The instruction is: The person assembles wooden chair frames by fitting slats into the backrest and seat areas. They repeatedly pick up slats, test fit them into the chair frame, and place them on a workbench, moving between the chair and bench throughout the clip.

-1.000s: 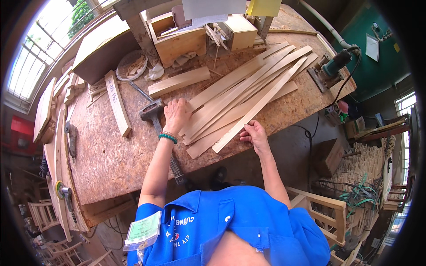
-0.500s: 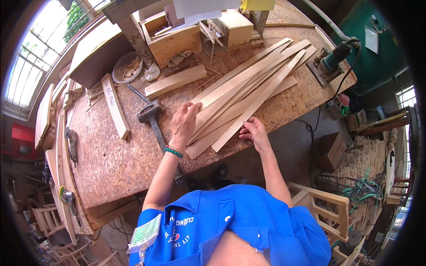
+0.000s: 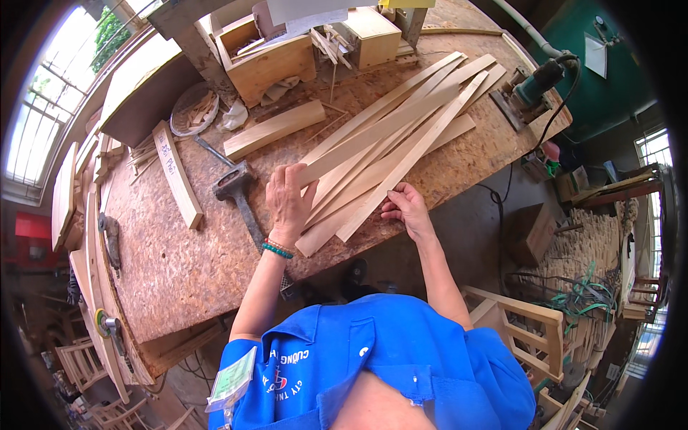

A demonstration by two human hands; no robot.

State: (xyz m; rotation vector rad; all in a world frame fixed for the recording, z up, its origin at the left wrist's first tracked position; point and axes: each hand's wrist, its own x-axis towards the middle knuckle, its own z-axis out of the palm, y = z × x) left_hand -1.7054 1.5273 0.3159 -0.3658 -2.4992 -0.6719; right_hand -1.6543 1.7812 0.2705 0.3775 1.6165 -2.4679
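Dark hammer [image 3: 233, 184] and power tool [image 3: 539, 84] flank wooden strips [image 3: 383, 135].

Bare surface [image 3: 165, 279] leaves passage at the lower left of the frame, while the dark metal tool [image 3: 233, 185] left of centre, fanned wooden strips [image 3: 412, 154] mid-frame and corded power tool [image 3: 537, 84] upper right obstruct.

My shirt [image 3: 408, 330] is bright blue, my beads [image 3: 278, 251] are green, the wood strips [image 3: 383, 133] are pale tan, and my table [image 3: 183, 279] is speckled reddish brown.
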